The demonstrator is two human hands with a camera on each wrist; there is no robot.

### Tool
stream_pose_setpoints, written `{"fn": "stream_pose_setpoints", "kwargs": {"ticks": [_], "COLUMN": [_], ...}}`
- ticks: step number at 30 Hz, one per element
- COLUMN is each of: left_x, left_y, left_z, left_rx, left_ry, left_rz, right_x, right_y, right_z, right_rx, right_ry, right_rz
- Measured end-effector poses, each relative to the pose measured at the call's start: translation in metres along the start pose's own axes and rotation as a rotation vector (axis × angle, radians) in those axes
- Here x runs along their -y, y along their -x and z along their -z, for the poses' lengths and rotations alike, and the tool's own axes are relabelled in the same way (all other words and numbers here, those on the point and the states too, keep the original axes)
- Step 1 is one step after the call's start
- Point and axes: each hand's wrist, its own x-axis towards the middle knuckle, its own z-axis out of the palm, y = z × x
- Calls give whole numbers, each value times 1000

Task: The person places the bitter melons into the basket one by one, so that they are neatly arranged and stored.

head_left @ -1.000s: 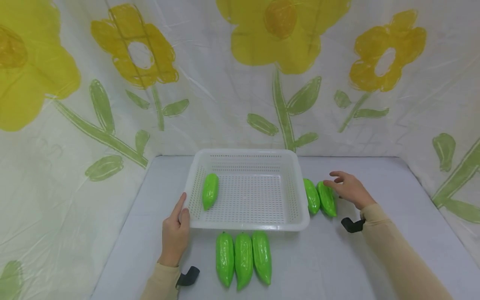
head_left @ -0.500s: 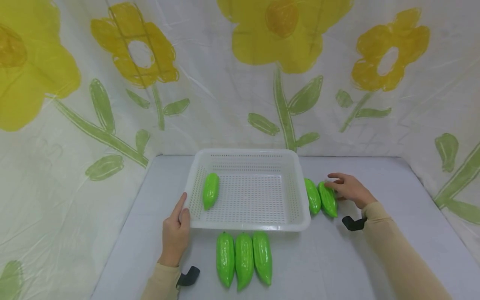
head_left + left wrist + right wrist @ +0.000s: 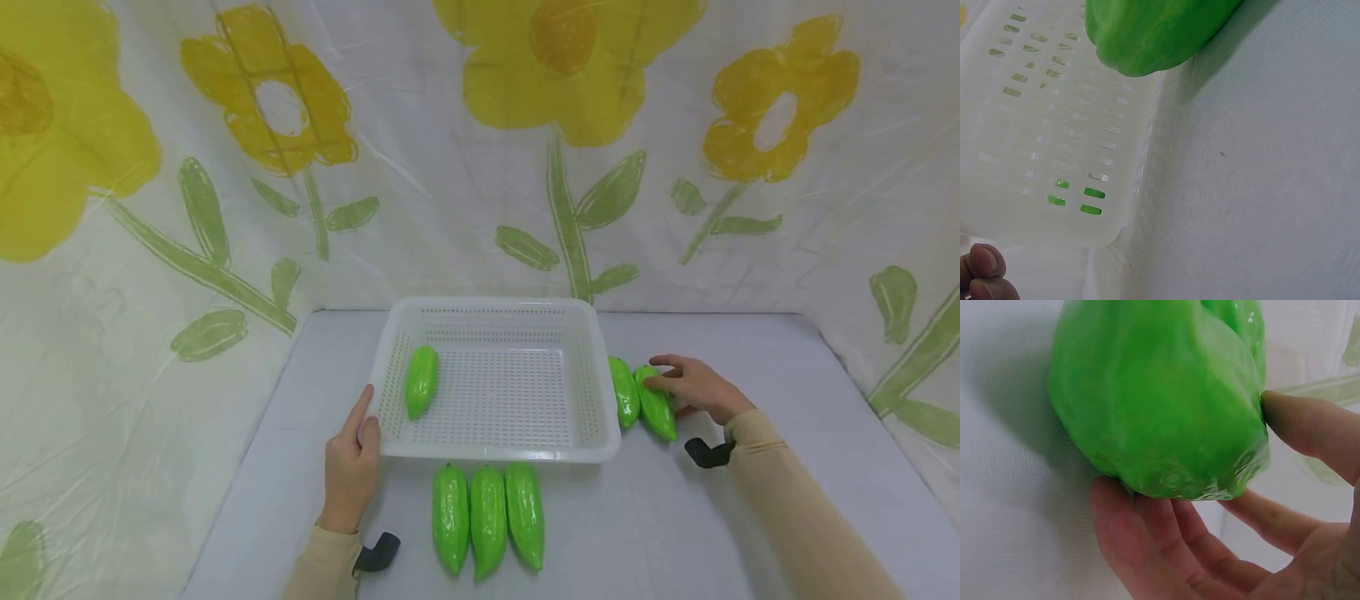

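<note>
My right hand (image 3: 696,390) is at the outer of two glossy green, ridged, pointed vegetables (image 3: 656,407) on the table's right side. In the right wrist view its fingers (image 3: 1310,428) curl around the blunt end of that green vegetable (image 3: 1154,406), touching it on opposite sides. The other vegetable (image 3: 625,396) lies against the white perforated basket (image 3: 498,455), partly hidden by its rim. Along the basket's left side rests my left hand (image 3: 351,475), index finger straight against the rim. The left wrist view shows fingertips (image 3: 988,261) near the basket's corner.
Inside the basket, one green vegetable (image 3: 422,383) lies at the left. In front, a row of three more (image 3: 488,521) points toward me. The pale table (image 3: 637,517) ends at a flower-painted curtain (image 3: 442,208) behind and at both sides.
My right hand has come down and closed its fingers about the outer green vegetable, whose pointed end has shifted slightly right and nearer. My left hand and the basket stay in place.
</note>
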Motion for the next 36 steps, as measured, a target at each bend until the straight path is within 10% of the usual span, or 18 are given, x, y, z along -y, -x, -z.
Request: {"fn": "stream_pose_setpoints", "kwargs": {"ticks": [36], "left_x": [-2], "left_y": [1], "left_z": [1], "left_rx": [9], "left_ry": [8], "left_rz": [1], "right_x": [10], "right_y": [16], "right_z": [8], "right_rx": [-147], "right_ry": [-13], "right_rz": [40]}}
